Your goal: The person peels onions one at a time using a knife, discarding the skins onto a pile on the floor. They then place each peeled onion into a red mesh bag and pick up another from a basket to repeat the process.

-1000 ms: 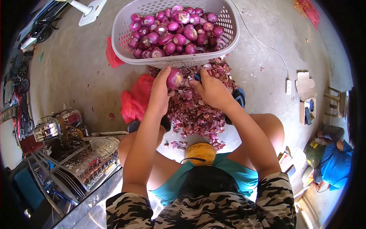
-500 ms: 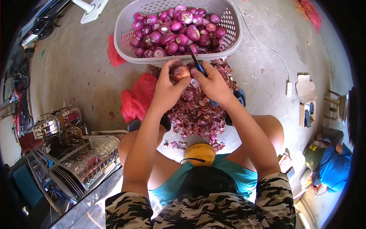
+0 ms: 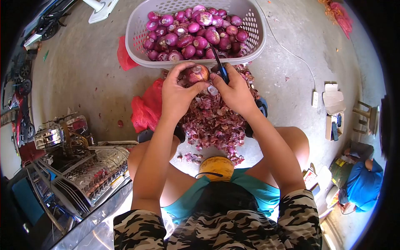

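Note:
My left hand (image 3: 179,89) is closed around a red onion (image 3: 197,73) that still wears brownish outer skin, its cut end facing up. Close beside it, my right hand (image 3: 234,89) grips a knife (image 3: 220,66) with a dark blade and a blue-black handle, the blade pointing away from me. The thumb of that hand is near the onion; whether it touches cannot be told. Beyond both hands stands a grey plastic basket (image 3: 162,63) full of shiny purple onions (image 3: 200,42). Below the hands, a heap of onion skins (image 3: 214,121) covers the floor between my feet.
Red mesh sacking (image 3: 148,106) lies left of the skins. A yellow container (image 3: 216,167) is between my thighs. A power strip (image 3: 315,98) with its cord and an opened cardboard box (image 3: 334,110) lie right. Metal racks (image 3: 96,171) stand left; a person in blue (image 3: 364,183) is at far right.
The onion has turned in my left hand, so its cut end now shows upward. My right hand has shifted slightly, and the knife blade stands a little farther right.

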The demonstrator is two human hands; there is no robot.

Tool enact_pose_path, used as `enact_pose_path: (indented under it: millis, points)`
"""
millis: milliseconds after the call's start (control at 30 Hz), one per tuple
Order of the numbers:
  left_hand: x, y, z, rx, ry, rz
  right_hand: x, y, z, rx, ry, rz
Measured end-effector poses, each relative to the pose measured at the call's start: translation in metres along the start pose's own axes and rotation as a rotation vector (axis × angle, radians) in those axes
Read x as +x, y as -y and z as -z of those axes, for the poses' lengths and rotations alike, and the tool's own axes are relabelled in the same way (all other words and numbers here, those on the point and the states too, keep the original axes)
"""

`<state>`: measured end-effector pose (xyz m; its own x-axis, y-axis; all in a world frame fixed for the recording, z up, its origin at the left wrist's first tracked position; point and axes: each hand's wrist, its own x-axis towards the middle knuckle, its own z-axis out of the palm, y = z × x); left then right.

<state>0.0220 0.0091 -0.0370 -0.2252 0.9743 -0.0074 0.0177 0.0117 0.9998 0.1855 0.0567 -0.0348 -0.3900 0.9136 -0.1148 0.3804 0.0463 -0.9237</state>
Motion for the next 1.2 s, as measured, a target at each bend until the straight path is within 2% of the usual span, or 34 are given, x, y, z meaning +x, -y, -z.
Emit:
enact_pose_path:
  millis: [100, 200, 300, 400, 500, 600, 800, 900, 1000, 1200]
  points:
    - [-0.002, 0.000, -0.003, -0.069, 0.015, 0.028, 0.001, 0.001, 0.000, 0.084, -0.020, 0.078]
    - [-0.004, -0.006, -0.005, -0.161, 0.061, 0.119, 0.005, -0.006, -0.005, 0.347, 0.020, 0.149]
    - [-0.004, -0.007, -0.005, -0.214, 0.076, 0.097, 0.005, -0.005, -0.006, 0.347, -0.029, 0.139]
    - [-0.002, -0.010, -0.014, -0.278, -0.034, -0.052, 0.007, -0.004, -0.003, 0.355, -0.016, 0.154]
    - [-0.003, -0.008, -0.009, -0.199, 0.046, -0.066, 0.005, 0.002, 0.003, 0.428, 0.039, 0.014]
    - [-0.004, 0.002, -0.011, -0.153, 0.000, -0.175, 0.004, 0.002, -0.001, 0.521, 0.017, 0.018]
    - [-0.001, 0.002, -0.006, -0.088, -0.002, -0.240, 0.003, 0.004, -0.001, 0.564, 0.043, -0.064]
    - [-0.001, -0.008, -0.007, -0.144, -0.123, -0.114, 0.002, 0.010, 0.005, 0.620, 0.057, -0.222]
    - [0.001, -0.006, 0.003, -0.078, -0.056, -0.110, 0.002, 0.011, 0.004, 0.684, 0.066, -0.211]
    - [0.004, -0.016, 0.012, -0.067, 0.023, 0.003, 0.003, 0.006, 0.002, 0.609, 0.077, -0.114]
